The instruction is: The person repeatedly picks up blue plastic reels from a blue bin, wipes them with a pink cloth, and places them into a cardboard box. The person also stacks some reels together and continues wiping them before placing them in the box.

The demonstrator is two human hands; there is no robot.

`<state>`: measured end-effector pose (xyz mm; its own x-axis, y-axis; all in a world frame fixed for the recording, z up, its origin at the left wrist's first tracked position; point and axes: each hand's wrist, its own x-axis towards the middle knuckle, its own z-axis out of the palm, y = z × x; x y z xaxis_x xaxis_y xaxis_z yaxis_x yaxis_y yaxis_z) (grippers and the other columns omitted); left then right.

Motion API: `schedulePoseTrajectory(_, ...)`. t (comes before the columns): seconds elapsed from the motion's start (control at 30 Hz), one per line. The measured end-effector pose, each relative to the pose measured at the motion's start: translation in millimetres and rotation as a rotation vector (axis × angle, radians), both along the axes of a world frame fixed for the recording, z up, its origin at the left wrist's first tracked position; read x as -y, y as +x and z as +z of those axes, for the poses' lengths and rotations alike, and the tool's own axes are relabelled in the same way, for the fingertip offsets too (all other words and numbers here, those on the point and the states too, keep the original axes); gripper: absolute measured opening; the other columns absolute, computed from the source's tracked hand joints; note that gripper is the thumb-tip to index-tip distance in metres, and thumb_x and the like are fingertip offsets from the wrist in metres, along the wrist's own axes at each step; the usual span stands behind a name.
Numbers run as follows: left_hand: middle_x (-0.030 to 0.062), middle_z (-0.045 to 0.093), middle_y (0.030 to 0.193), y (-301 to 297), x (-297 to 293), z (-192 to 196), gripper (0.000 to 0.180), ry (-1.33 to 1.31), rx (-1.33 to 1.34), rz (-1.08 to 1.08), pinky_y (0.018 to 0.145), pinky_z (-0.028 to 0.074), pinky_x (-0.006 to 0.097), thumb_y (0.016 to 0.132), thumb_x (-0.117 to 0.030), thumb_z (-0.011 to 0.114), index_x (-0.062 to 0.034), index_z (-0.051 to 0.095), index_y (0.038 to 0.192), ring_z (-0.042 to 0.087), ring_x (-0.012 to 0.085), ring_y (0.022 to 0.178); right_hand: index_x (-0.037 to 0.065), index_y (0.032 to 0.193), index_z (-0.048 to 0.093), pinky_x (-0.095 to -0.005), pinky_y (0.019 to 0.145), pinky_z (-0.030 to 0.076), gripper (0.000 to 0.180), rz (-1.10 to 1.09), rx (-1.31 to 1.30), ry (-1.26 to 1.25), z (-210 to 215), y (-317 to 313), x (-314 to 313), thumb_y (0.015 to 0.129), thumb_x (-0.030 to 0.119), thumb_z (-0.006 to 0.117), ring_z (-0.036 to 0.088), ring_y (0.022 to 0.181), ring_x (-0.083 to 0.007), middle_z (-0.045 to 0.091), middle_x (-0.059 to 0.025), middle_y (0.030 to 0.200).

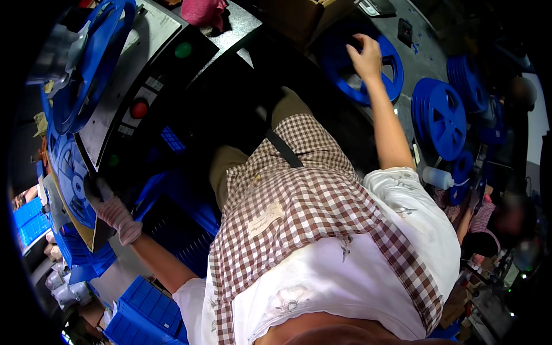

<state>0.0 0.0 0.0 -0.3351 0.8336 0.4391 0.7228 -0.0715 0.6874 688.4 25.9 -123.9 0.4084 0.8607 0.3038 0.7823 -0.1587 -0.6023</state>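
My left hand [117,214], in a pale glove with dark fingertips, is at the edge of a blue reel [73,183] at the far left. Its fingers bend around that edge, partly lost in shadow. A tan rim [86,234] shows along the reel's lower side. My bare right hand [366,58] is raised over another blue reel [336,60] that lies on the grey worktop. Thumb and forefinger stand apart there, and nothing shows between them. I cannot tell whether the hand touches the reel.
A machine panel with a red button [138,108] and a green button [183,50] stands at the left. Several blue reels [440,118] stand upright at the right, near a white bottle [437,177]. Blue bins [146,307] lie at lower left; a person's arm [464,223] shows far right.
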Motion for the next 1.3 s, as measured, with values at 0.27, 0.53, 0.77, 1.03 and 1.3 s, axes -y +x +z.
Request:
schedulePoseTrajectory(0.27,0.0134,0.058,0.121,73,-36,66,0.042,0.245,-0.525,-0.150,0.087,0.051,0.028,0.093,-0.025,0.054,-0.0030,0.050,0.128,0.059,0.0189,0.104,0.012,0.139,0.039,-0.0460,0.092,0.044,0.087,-0.207,0.283,-0.568,-75,85,53,0.069,0.051,0.072,0.054,0.111,-0.0380,0.058,-0.0207,0.120)
schedulePoseTrajectory(0.53,0.0160,0.061,0.113,89,-98,98,0.053,-0.091,-1.058,0.049,0.091,0.046,0.038,0.081,-0.018,0.062,-0.0114,0.047,0.131,0.059,0.0315,0.104,0.011,0.131,0.050,-0.0458,0.090,0.044,0.062,-0.271,0.148,-0.222,-66,80,85,0.076,0.035,0.066,0.055,0.104,-0.0392,0.058,-0.0225,0.113)
schedulePoseTrajectory(0.77,0.0144,0.064,0.104,33,-148,71,0.045,-0.027,-1.260,-0.062,0.089,0.046,0.036,0.081,-0.016,0.062,-0.0077,0.051,0.124,0.060,0.0278,0.101,0.004,0.121,0.051,-0.0291,0.081,0.047,0.037,-0.124,-1.090,0.484,-47,69,135,0.090,0.024,0.053,0.055,0.088,-0.0165,0.058,-0.0077,0.098)
schedulePoseTrajectory(1.03,0.0108,0.064,0.097,74,-149,98,0.033,0.141,-1.165,-0.083,0.085,0.045,0.038,0.087,-0.009,0.045,-0.0158,0.058,0.116,0.060,0.0263,0.094,-0.001,0.107,0.056,-0.0354,0.089,0.045,0.034,0.114,-1.435,0.588,38,17,146,0.092,0.027,0.044,0.056,0.093,-0.0232,0.059,-0.0124,0.098)
schedulePoseTrajectory(1.3,0.0153,0.061,0.114,-56,-9,185,0.039,-0.152,-0.973,-0.102,0.090,0.046,0.034,0.089,-0.023,0.054,-0.0040,0.054,0.123,0.061,0.0237,0.101,-0.004,0.114,0.051,-0.0399,0.097,0.041,0.045,0.462,-1.559,0.406,89,-115,107,0.090,0.032,0.038,0.054,0.101,-0.0287,0.056,-0.0170,0.104)
